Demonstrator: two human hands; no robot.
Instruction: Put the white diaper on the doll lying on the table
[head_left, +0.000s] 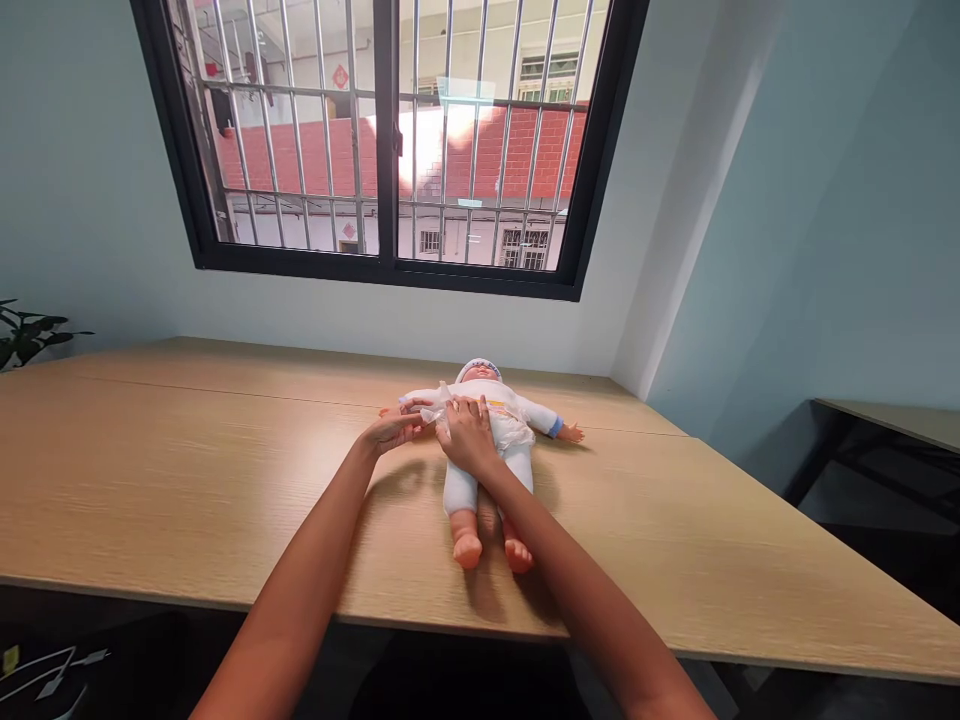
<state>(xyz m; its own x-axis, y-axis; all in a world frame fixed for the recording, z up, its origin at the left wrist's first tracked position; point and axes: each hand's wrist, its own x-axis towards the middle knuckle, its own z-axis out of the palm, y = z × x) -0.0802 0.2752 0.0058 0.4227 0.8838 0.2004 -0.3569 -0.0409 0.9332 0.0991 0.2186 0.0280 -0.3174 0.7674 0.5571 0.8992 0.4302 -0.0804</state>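
Note:
A baby doll [459, 490] in a white outfit with blue cuffs and a cap lies on its back on the table, feet towards me and arms spread. Around its waist is a white diaper [513, 428], with a coloured strip across the front. At the doll's left side in view, my left hand [396, 428] pinches the loose side flap of the diaper, drawn outward from the waist. Across the diaper's front lies my right hand [468, 436], fingers stretched out and pressing on it. That hand covers part of the waist.
The wooden table [225, 480] reaches back to the wall under a barred window [386, 265]. Leaves of a plant [34, 335] show at the far left. White cables [60, 665] lie below the front edge, and another table [892, 420] stands at right.

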